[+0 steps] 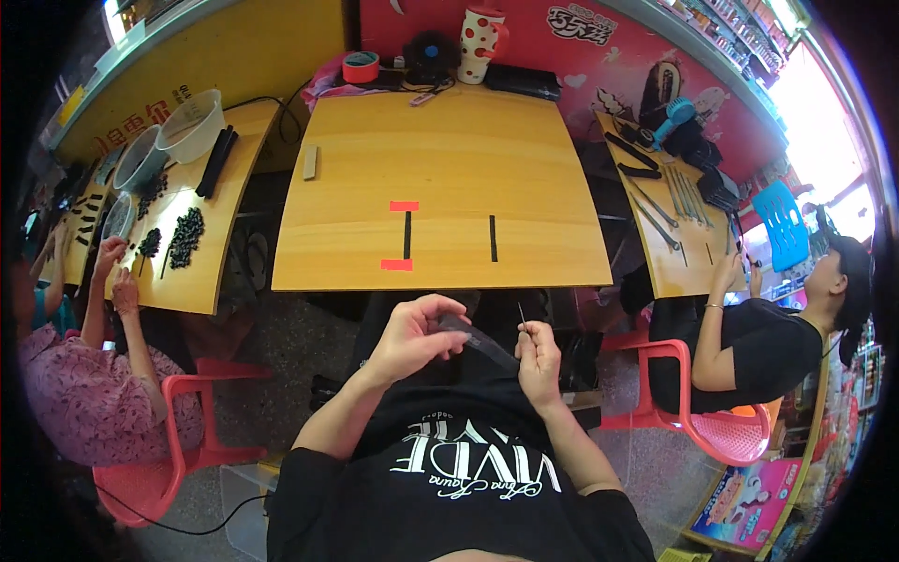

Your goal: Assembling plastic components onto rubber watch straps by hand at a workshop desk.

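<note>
black fabric shirt (pixel 393 515), white print | left hand (pixel 417 339): fingers pinching translucent film (pixel 489 349), spanning to right hand (pixel 539 365) | right fingers narrow on thin dark rod (pixel 522 313) | table (pixel 449 164) beyond: smooth wood-grain

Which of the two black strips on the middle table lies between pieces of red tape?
The left black strip, with red tape at its top and bottom ends; the right black strip has none.

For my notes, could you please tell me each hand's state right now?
Left hand: partly curled by a see-through strip; grip cannot be told.
Right hand: closed, pinching a thin dark stick.
</note>
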Demonstrator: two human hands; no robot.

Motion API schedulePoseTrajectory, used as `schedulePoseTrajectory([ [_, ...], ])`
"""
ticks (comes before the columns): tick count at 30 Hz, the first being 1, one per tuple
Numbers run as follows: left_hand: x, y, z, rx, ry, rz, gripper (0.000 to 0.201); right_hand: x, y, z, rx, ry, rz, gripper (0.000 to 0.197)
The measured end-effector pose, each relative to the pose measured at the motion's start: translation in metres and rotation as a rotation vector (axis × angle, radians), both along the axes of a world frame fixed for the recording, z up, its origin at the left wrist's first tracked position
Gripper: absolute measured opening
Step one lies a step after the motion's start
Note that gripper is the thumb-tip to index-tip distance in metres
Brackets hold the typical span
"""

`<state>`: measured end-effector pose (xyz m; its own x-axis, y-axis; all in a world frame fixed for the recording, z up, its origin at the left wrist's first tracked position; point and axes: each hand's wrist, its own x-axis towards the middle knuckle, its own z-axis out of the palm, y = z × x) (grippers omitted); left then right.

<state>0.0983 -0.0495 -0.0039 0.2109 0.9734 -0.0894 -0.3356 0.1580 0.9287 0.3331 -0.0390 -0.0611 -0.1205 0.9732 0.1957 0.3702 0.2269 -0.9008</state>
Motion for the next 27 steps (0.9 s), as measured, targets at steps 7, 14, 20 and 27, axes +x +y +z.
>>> schedulePoseTrajectory([
  [7,0.038,0.01,-0.054,-0.053,-0.354,0.121,0.02,-0.042,-0.035,-0.008,-0.295,0.325,0.075,0.009],
  [14,0.035,0.013,-0.052,-0.131,-0.615,0.02,0.023,-0.031,-0.016,0.034,-0.018,0.112,0.141,0.01],
  [20,0.041,0.01,-0.054,-0.151,-0.678,0.031,0.032,-0.042,-0.001,0.068,0.353,-0.164,0.145,0.013],
  [27,0.04,0.013,-0.05,-0.14,-0.704,-0.027,0.034,-0.054,0.011,0.072,0.504,-0.238,0.096,0.024],
])
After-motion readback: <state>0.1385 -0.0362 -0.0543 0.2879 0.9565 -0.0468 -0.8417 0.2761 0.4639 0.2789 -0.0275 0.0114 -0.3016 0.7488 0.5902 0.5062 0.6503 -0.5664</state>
